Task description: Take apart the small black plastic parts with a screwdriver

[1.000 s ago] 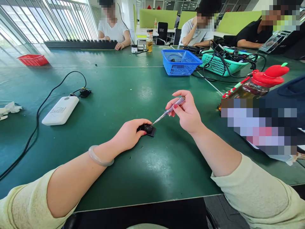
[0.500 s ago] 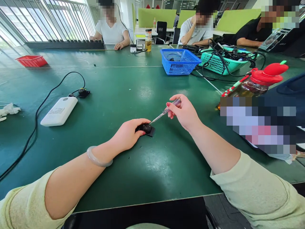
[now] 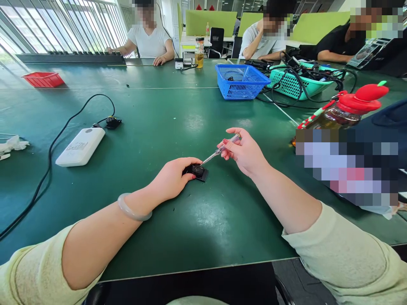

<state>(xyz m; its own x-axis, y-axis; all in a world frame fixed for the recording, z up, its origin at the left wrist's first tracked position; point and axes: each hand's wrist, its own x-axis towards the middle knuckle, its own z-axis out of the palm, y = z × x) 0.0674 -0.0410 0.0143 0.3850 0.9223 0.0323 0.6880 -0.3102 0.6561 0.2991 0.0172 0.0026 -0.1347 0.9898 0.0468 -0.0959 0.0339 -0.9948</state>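
A small black part (image 3: 198, 171) with a round top lies on the green table (image 3: 178, 118) in front of me. My left hand (image 3: 173, 177) is closed around its left side and pins it to the table. My right hand (image 3: 244, 151) pinches a thin screwdriver (image 3: 220, 150) with a clear handle. The tool slants down to the left, and its metal tip rests on the top of the black part.
A white power bank (image 3: 80, 146) with a black cable lies at the left. Blue (image 3: 241, 81) and teal (image 3: 297, 84) baskets stand at the back right, a red tray (image 3: 43, 79) far left. A red-capped bottle (image 3: 342, 111) is at my right. Three people sit across the table.
My right hand has lowered slightly and shifted its grip along the screwdriver, whose tip stays on the black part. The left hand has held still.
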